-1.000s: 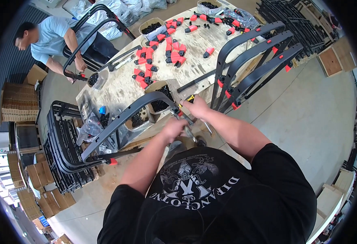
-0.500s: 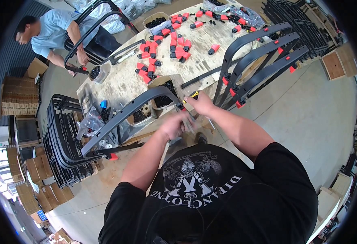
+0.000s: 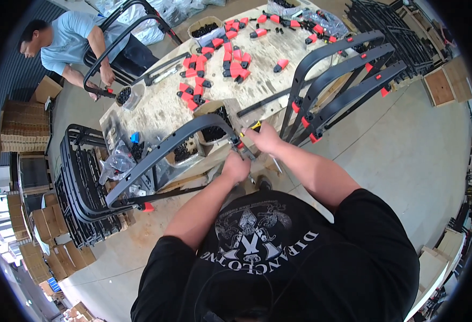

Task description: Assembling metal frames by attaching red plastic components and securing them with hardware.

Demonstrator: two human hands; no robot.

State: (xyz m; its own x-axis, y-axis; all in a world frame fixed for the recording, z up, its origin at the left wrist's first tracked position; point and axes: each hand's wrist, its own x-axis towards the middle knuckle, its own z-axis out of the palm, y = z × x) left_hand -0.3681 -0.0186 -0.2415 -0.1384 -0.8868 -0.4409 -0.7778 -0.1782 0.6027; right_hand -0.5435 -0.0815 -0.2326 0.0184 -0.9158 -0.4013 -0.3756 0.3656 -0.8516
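Note:
A curved black metal tube frame arches in front of me, its near end with a small red piece at my hands. My left hand is closed at that end; what its fingers pinch is mostly hidden. Just right of it, my right hand is closed round a screwdriver with a yellow-and-black handle, and a thin metal shaft shows below the fist. Close behind the hands, a box of small black parts stands on the wooden table, beside another tub of dark hardware.
Red-and-black end pieces lie scattered over the table. Several upright curved frames stand at its right edge, and stacked black frames sit at left. A co-worker handles another frame at the far left. Cardboard boxes line the left side.
My left hand, blurred by motion before, is now still and slightly farther right, closed by the frame's end. The right hand has hardly moved, and the screwdriver stays in it.

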